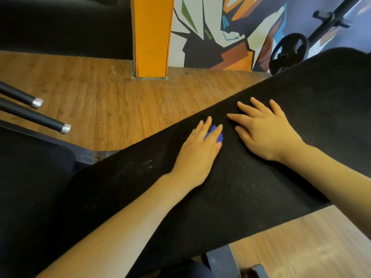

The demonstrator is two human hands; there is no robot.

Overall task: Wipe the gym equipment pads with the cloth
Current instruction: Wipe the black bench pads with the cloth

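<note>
Hands flat on black pad (251, 187) — left (197, 149) pressing blue cloth (213, 133), right (265, 131) bare.

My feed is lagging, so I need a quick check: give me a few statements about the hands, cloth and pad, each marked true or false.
1. The left hand presses the blue cloth onto the black pad. True.
2. The right hand holds a spray bottle. False: it lies flat on the pad with fingers spread, holding nothing.
3. The cloth is mostly hidden under the fingers. True.
4. The cloth is lying on the floor. False: it is on the pad, under the left hand.
5. A weight plate stands by the painted wall. True.
</note>
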